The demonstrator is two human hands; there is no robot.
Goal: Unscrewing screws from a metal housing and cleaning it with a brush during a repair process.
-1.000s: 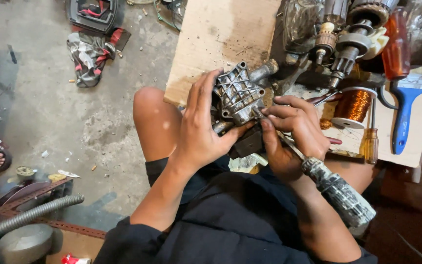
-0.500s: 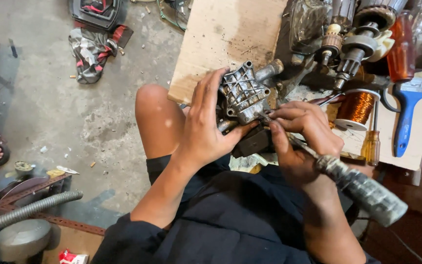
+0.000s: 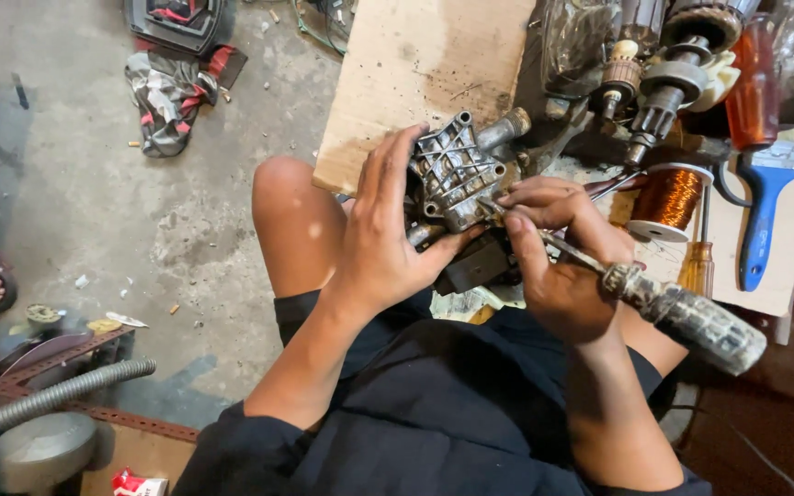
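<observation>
We are gripping the grey metal housing (image 3: pixel 457 174) over our lap with our left hand (image 3: pixel 383 243); our right hand (image 3: pixel 558 262), closed around the screwdriver (image 3: pixel 682 317), is working its tip against the housing, fastener seemingly not yet out.

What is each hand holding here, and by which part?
The left hand grips the grey metal housing by its side. The right hand holds a screwdriver along its shaft, near the tip.
</observation>
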